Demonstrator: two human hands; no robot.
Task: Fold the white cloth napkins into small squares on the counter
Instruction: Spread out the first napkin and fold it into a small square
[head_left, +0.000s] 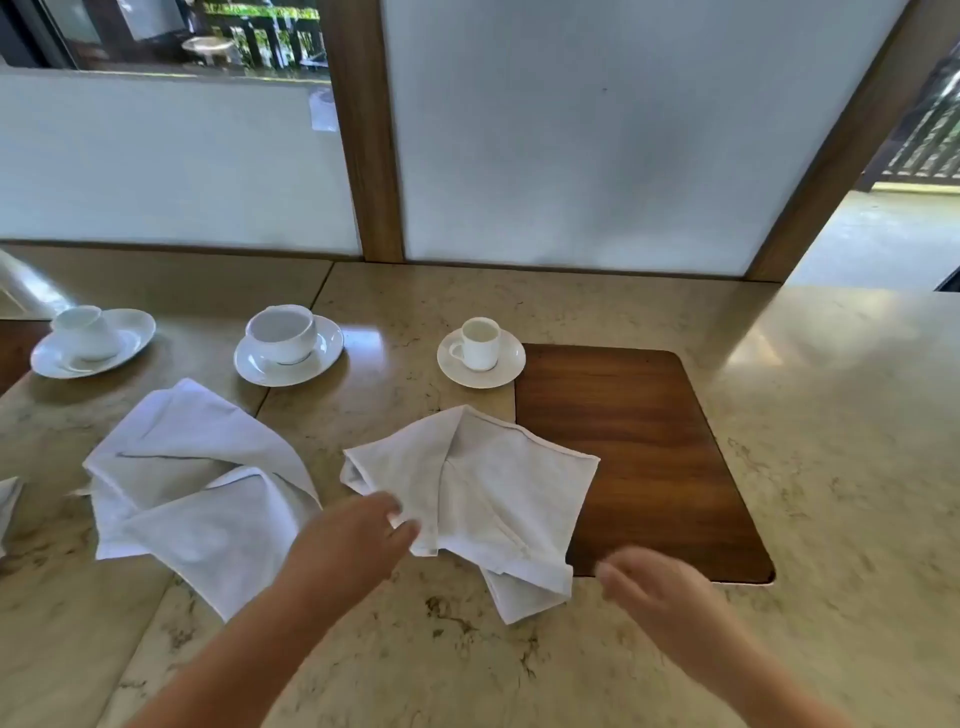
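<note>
Two white cloth napkins lie rumpled on the beige stone counter (831, 415). The middle napkin (493, 488) is loosely bunched, its right part resting over the edge of a wooden board. My left hand (358, 540) pinches that napkin's lower left edge between thumb and fingers. My right hand (654, 587) hovers just right of the napkin's lower corner, blurred, fingers curled and apart, holding nothing. The left napkin (197, 488) lies crumpled and untouched beside my left forearm.
A dark wooden board (649, 441) is set in the counter at the right. Behind the napkins stand three white cups on saucers: a small one (480, 345), a wide one (283, 338) and a tipped one (91, 335). Frosted panels wall the back. Another white cloth (8, 499) peeks in at the left edge.
</note>
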